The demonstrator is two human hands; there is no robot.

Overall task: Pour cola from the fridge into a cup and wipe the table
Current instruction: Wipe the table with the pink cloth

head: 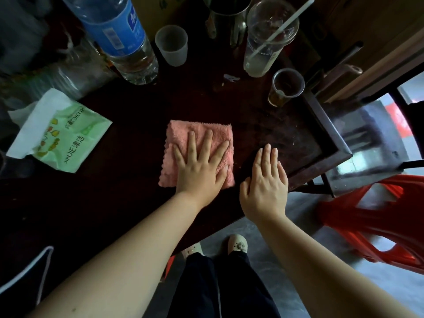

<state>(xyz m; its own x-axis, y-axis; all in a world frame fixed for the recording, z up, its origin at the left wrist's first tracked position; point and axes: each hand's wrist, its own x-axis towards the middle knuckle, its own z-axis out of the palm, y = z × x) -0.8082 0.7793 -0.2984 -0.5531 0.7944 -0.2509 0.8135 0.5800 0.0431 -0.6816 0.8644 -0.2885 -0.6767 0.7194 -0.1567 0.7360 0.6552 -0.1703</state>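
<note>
Across the dark wooden worktop (263,125) your things sit spread out. At its far left stands a big clear plastic water bottle with a blue label (114,35); a green and white tissue pack (59,134) lies at the left. The folded pink fluffy cloth (197,138) rests flat at the middle. Your left hand (199,166) presses on the cloth, fingers spread apart, gripping nothing. Your right hand (263,182) lies palm down on the worktop just beside the cloth, fingers together and flat. Far right stands a small clear plastic cup holding dark liquid (284,88); a frosted empty cup (172,44) stands beside the bottle.
</note>
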